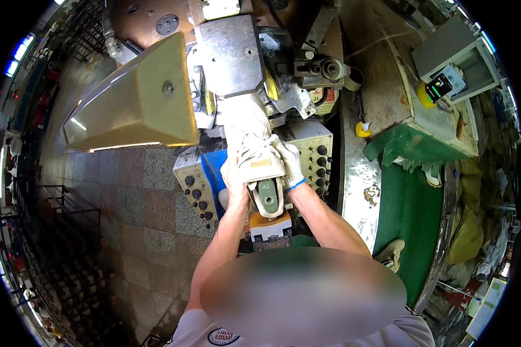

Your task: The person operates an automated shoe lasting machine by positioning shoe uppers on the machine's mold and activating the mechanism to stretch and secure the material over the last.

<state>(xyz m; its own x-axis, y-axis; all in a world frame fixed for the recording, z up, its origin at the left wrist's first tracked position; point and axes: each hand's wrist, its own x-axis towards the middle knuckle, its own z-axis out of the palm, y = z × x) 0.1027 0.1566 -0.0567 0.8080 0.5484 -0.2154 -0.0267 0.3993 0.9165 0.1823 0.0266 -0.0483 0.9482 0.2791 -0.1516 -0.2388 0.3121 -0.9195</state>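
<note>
Gripping a cream shoe (250, 147) from both sides below the machine's metal plate (228, 55).

The left hand (233, 180), looking bare, is partly closed along the shoe's left side, its fingertips too hidden to make out; the right hand (290, 163), in a white glove with a blue cuff edge (296, 184), curls its fingers against the right side. The shoe's far end meets the plate's near edge, and its near end, with a green last (266, 195) showing in the opening, stands just above an orange-brown pad (270, 220). The knobbed control box (311, 137) lies beside the right hand, its left edge partly behind the glove.
</note>
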